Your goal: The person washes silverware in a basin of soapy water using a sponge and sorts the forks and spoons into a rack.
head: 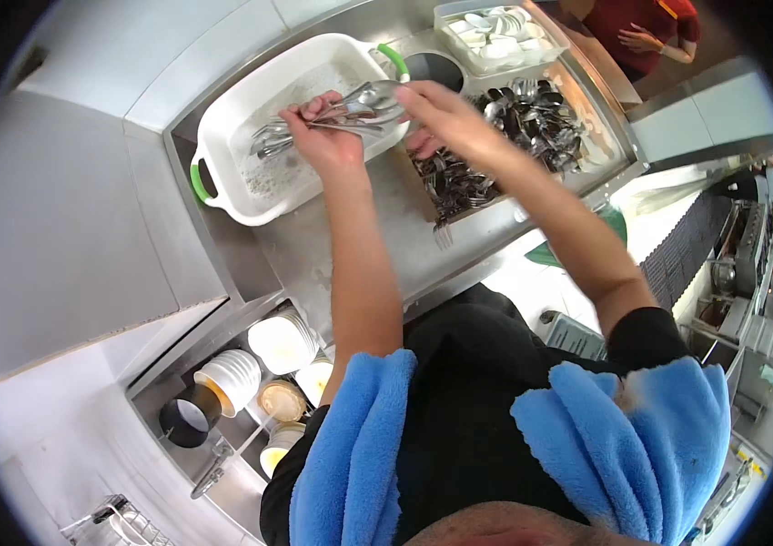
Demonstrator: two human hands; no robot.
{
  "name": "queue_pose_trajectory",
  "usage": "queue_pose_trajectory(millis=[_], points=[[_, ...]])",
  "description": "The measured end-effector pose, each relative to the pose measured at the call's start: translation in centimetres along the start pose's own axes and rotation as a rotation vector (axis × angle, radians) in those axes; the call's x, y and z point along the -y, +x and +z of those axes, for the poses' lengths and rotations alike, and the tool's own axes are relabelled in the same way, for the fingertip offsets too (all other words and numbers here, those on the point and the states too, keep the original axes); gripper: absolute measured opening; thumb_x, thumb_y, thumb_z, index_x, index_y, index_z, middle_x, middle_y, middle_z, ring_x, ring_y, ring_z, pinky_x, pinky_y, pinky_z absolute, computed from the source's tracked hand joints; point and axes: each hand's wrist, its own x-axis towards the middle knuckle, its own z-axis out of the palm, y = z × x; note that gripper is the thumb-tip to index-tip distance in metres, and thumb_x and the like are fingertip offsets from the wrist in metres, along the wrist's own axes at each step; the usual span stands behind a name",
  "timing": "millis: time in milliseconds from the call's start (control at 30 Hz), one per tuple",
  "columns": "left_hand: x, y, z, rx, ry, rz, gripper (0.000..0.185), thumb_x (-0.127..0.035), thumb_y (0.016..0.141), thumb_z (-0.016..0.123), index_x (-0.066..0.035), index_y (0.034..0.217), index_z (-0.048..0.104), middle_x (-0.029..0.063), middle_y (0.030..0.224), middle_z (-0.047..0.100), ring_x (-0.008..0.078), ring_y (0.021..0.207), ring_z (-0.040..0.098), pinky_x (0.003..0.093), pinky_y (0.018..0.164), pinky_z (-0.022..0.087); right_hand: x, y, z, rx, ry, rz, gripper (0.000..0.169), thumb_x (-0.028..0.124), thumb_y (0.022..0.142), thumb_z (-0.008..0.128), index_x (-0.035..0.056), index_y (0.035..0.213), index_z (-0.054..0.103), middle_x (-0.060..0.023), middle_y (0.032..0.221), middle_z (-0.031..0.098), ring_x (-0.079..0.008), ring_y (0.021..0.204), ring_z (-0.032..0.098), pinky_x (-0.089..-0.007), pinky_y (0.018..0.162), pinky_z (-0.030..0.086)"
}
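My left hand (329, 140) grips a bundle of metal spoons and forks (352, 116) above a white plastic basin (222, 170) with green handles. Shallow cloudy water lies in the basin. My right hand (444, 123), slightly blurred, is at the bowl end of the bundle. Its fingertips overlap the spoon bowls in the picture, and whether they pinch one cannot be told. Below and to the right of it, a heap of dark-handled and metal cutlery (536, 130) fills a shallow brown tray (415, 179). One fork (442, 233) sticks out over the tray's near edge.
A clear tub (553, 56) of white spoons and small dishes stands at the back, beside a round dark container (435, 72). Stacked bowls (228, 379) sit in the sink at lower left near a faucet (212, 471). Another person (642, 34) is beyond the counter.
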Motion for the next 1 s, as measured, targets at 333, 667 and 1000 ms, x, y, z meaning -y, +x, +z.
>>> queue_pose_trajectory(millis=[333,667,1000], points=[[4.3,-5.3,7.4,0.152,0.493,0.054,0.038,-0.043,0.1,0.06,-0.013,0.082,0.045,-0.0028,0.074,0.046,0.0181,0.081,0.056,0.0409,0.093,0.049,-5.7,1.9,2.6,-0.352,1.058,-0.097,0.02,0.022,0.102,0.059,0.0019,0.102,0.059,-0.0042,0.074,0.058,-0.0135,0.051,0.051,-0.0301,0.045,0.047],[4.3,-4.0,6.8,0.22,0.544,-0.122,0.047,-0.047,0.1,0.06,-0.018,0.068,0.041,-0.0059,0.058,0.028,0.0088,0.051,0.028,0.026,0.05,0.025,-7.1,-10.1,-16.8,-0.773,0.019,-0.243,0.035,0.031,0.106,0.053,-0.0001,0.114,0.066,-0.0055,0.094,0.075,-0.0088,0.065,0.062,-0.0232,0.052,0.051],[11.3,-3.8,-3.0,0.339,1.326,-0.149,0.021,-0.014,0.093,0.074,-0.002,0.081,0.061,0.0051,0.069,0.062,0.0137,0.059,0.059,0.0283,0.058,0.047,-14.7,-8.1,-16.1,-0.372,-0.853,-0.44,0.02,0.019,0.096,0.062,0.0098,0.113,0.063,-0.0146,0.097,0.069,-0.0347,0.091,0.068,-0.0457,0.078,0.055]])
